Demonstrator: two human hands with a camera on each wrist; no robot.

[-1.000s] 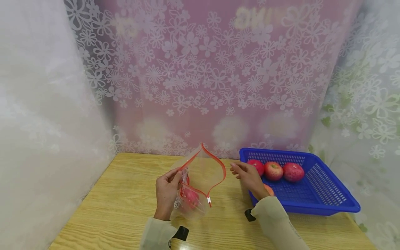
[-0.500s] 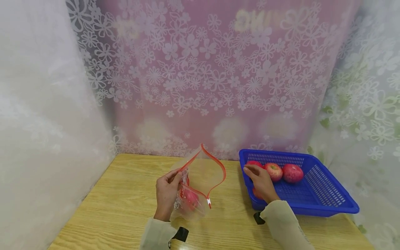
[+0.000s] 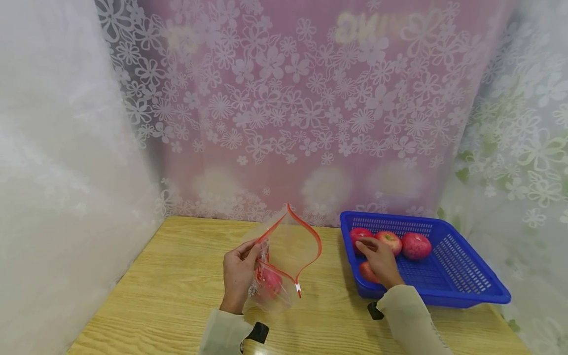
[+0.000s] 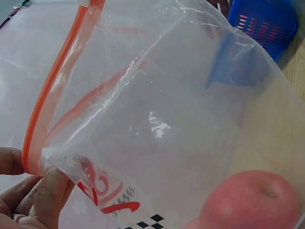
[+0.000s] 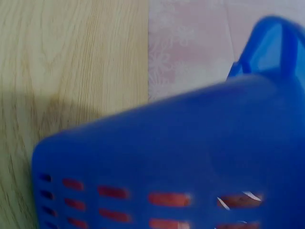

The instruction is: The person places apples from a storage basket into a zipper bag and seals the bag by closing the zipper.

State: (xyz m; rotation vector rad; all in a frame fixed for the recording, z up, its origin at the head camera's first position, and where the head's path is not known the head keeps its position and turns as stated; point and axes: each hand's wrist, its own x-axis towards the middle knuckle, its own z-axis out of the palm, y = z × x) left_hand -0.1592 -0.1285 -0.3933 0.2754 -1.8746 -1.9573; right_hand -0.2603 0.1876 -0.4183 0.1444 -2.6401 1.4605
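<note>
Left of the blue plastic basket (image 3: 452, 297), the left hand (image 3: 238, 272) pinches a clear, red-rimmed plastic bag (image 3: 290, 246), likely to hold it wide; the right hand (image 3: 383, 264), loose-fingered, hangs over the basket's round red apples (image 3: 416, 246).

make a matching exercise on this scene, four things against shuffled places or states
1. clear plastic bag with orange-red zip
2. blue rectangular plastic basket
3. bare left hand
4. bare right hand

A. over the basket
B. slotted walls, reddish apples inside
C. pinching the bag's edge
D. mouth open, reddish apple inside

Pairs: 1-D; 2-B; 3-C; 4-A
</note>
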